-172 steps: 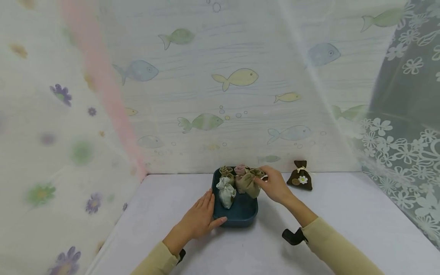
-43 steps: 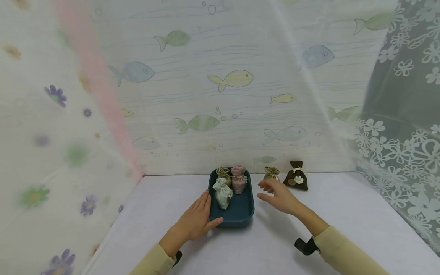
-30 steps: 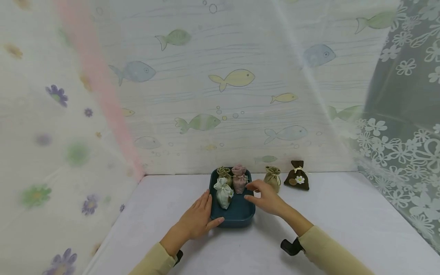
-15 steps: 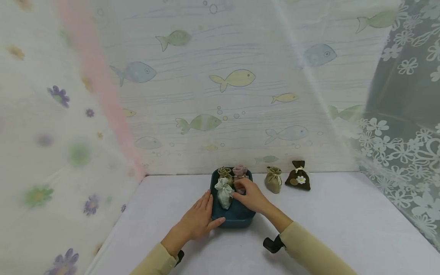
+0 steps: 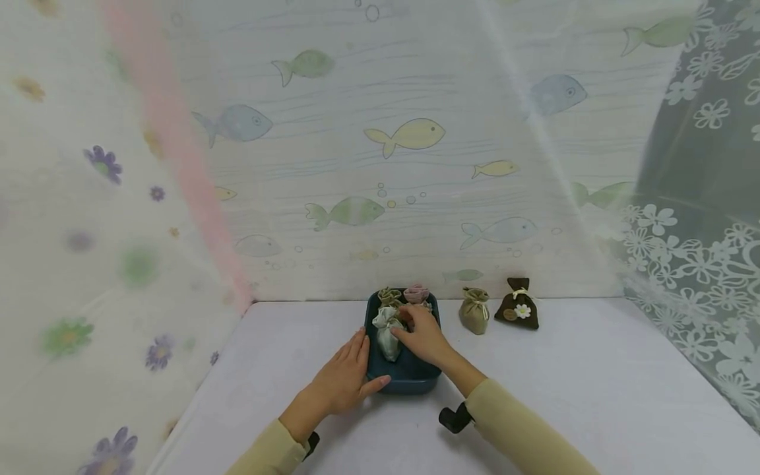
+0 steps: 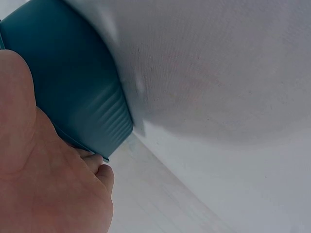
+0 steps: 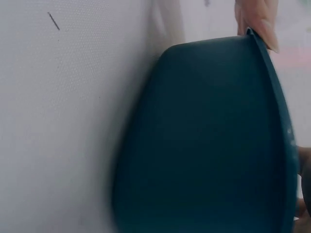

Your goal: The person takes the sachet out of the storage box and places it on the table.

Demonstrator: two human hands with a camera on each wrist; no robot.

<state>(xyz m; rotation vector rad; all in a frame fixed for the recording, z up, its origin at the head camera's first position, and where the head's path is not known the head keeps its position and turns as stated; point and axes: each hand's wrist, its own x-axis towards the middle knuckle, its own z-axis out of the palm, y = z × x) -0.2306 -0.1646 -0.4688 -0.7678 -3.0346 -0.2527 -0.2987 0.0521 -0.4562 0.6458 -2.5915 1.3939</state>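
Observation:
A dark blue plastic tub (image 5: 411, 384) holds a white drawstring pouch (image 5: 388, 346), an olive pouch (image 5: 390, 296) and a pink pouch (image 5: 417, 292). My left hand (image 5: 340, 377) rests along the tub's left side with straight fingers, its thumb over the front rim. Over the tub, my right hand (image 5: 425, 338) pinches the white pouch at its tied neck between thumb and fingers. That hand covers most of the pink pouch. In the left wrist view the palm lies against the tub wall (image 6: 73, 73). The right wrist view mostly shows the tub's outer wall (image 7: 209, 131).
Right of the tub, a khaki pouch (image 5: 474, 312) stands on the white tabletop (image 5: 564, 382). Beside it is a dark brown pouch (image 5: 518, 305) with a white flower. A fish-patterned curtain (image 5: 356, 165) hangs along the table's back edge.
The khaki pouch, earlier in my right hand over the tub, now stands on the table near the brown one. My right hand has come back left to the white pouch. The left hand stays put.

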